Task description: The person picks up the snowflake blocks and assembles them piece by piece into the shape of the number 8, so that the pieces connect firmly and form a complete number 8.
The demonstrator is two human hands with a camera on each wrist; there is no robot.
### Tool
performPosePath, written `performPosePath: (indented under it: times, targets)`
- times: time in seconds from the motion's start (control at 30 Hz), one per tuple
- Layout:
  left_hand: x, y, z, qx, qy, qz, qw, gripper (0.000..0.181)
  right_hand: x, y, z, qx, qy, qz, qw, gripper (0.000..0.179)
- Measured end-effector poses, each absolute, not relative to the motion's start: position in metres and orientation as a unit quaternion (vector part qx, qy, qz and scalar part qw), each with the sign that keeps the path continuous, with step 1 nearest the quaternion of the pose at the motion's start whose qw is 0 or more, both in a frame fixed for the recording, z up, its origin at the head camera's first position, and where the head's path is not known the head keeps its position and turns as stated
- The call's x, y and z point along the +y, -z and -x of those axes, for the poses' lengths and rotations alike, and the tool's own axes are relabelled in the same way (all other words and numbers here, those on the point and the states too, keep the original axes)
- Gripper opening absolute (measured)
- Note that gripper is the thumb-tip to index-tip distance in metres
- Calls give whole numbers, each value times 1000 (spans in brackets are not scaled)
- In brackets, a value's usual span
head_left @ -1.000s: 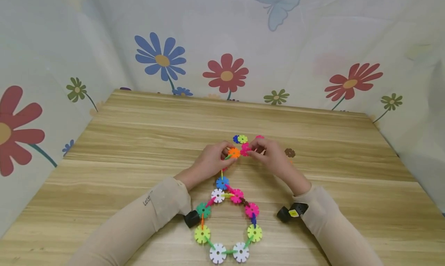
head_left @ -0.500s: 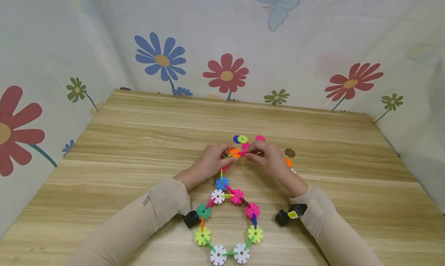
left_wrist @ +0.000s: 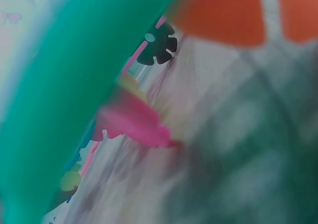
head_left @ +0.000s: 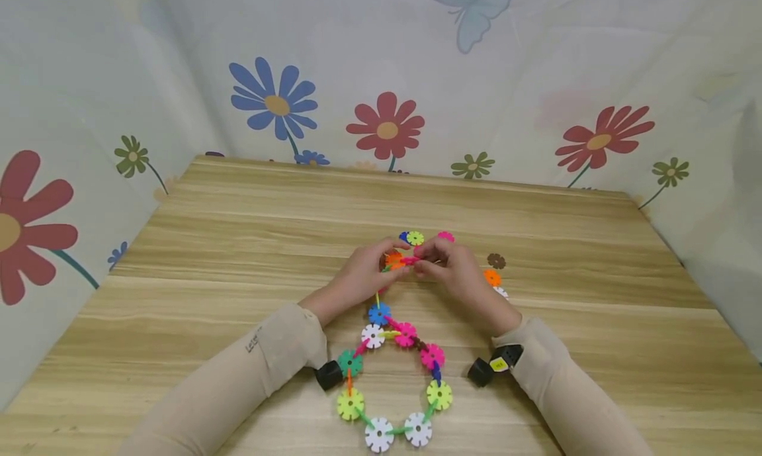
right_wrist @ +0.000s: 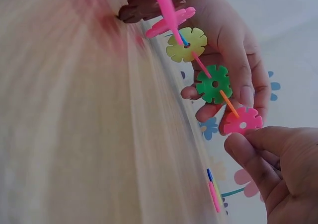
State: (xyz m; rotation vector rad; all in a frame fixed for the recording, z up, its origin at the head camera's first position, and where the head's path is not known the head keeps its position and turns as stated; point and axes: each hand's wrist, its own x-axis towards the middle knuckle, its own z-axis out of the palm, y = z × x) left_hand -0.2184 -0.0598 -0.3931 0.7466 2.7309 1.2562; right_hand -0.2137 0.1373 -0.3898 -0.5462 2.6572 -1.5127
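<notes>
My left hand holds the upper end of a chain of notched plastic discs, its thumb and fingers around an orange disc. My right hand pinches a pink disc between thumb and fingertip, its edge at the orange disc. In the right wrist view, a green disc sits beyond the orange one, with the left fingers behind it. Down the chain, a blue disc leads to a closed ring of discs, including a white disc and a teal disc. The left wrist view is blurred by a close green disc.
Beyond my hands lie a yellow-green disc overlapping a blue one, and a pink loose disc. Right of my right hand are a brown disc, an orange loose disc and a white one. A flowered cloth stands behind the wooden table.
My right hand has brought the pink disc left to the orange disc and turned it edge-on. The orange disc has shifted slightly left, and the ring below has moved a little.
</notes>
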Motion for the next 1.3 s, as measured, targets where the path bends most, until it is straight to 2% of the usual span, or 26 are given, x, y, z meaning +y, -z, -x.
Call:
performPosePath:
  times: [0.17, 0.33, 0.5, 0.8, 1.3]
  targets:
    - [-60, 395, 221, 876, -401, -266, -2, 28, 136, 387, 214, 853, 488, 186, 21, 12]
    - [-61, 395, 222, 886, -385, -258, -22, 19, 141, 383, 216, 879, 430, 204, -11, 11]
    - [-61, 394, 221, 891, -373, -256, -33, 16, 151, 376, 218, 908, 371, 190, -36, 13]
    - [-63, 395, 219, 891, -370, -261, -46, 18, 176, 366, 224, 936, 310, 158, -48, 16]
    - [-63, 392, 216, 887, -378, -260, -51, 17, 215, 350, 229, 965, 238, 110, -1, 21]
